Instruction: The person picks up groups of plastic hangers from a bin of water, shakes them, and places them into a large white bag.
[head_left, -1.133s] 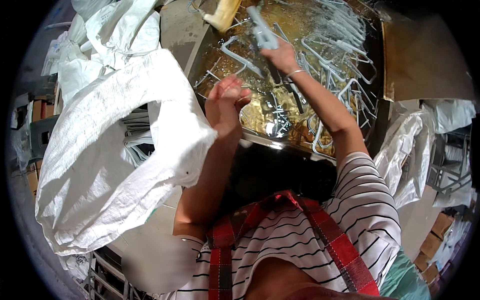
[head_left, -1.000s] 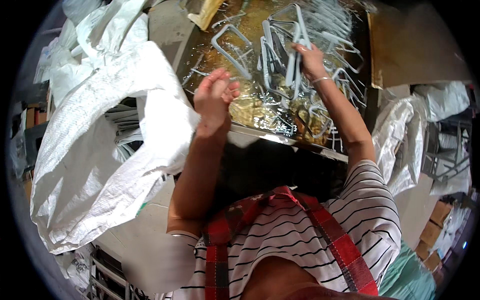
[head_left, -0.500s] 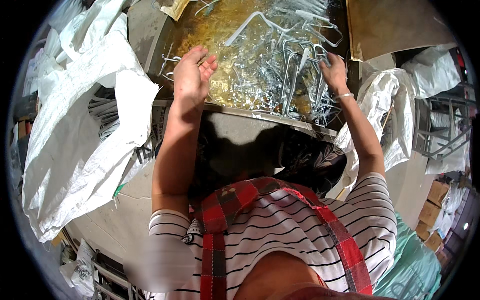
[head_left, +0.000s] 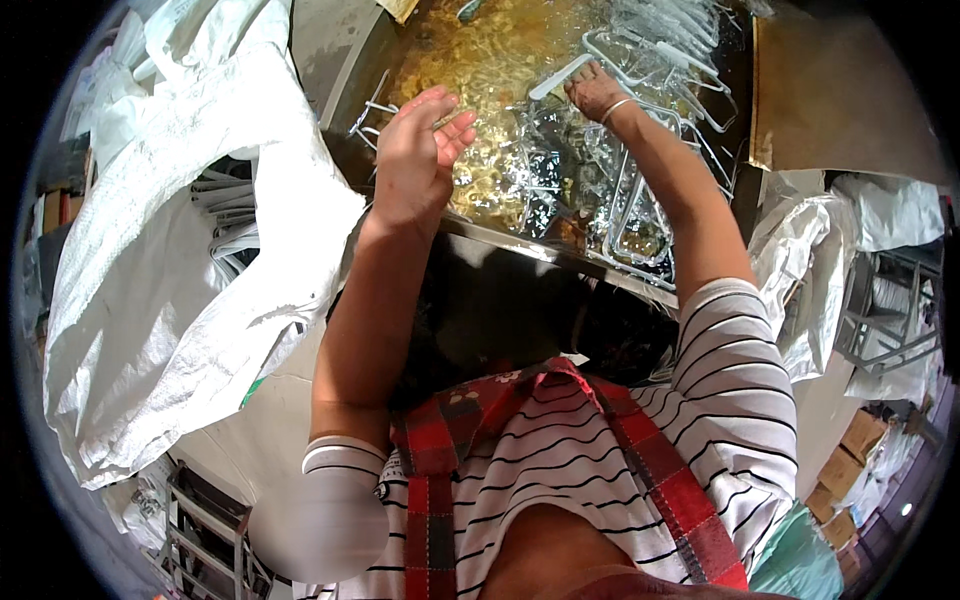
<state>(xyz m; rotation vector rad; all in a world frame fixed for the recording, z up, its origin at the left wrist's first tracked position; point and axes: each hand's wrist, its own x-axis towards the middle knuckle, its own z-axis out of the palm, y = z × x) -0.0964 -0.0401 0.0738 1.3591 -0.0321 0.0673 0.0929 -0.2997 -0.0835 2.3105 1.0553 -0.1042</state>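
Observation:
A shallow tank of brownish, rippling water [head_left: 470,50] lies in front of me, holding several pale, hanger-like bent frames [head_left: 625,215], mostly toward its right side. My right hand [head_left: 597,92] reaches over the water with its fingers curled down onto one white hanger-like frame [head_left: 560,78]. That frame's flat end sticks out to the left of the fingers. Above the tank's near left part, my left hand [head_left: 425,140] is held palm inward, fingers loosely bent and apart, with nothing in it. A few white frames [head_left: 372,118] rest at the tank's left wall, close to this hand.
A big white woven sack [head_left: 130,330] stands open on the left, with grey looped pieces [head_left: 225,215] inside. Right of the tank is another white sack [head_left: 815,270]. A brown board [head_left: 840,100] covers the far right. The tank's metal near edge [head_left: 530,247] runs before my knees.
My right hand has moved left and farther over the water, from the tank's right side to the white frame. The left hand keeps its half-open pose. The view has shifted slightly.

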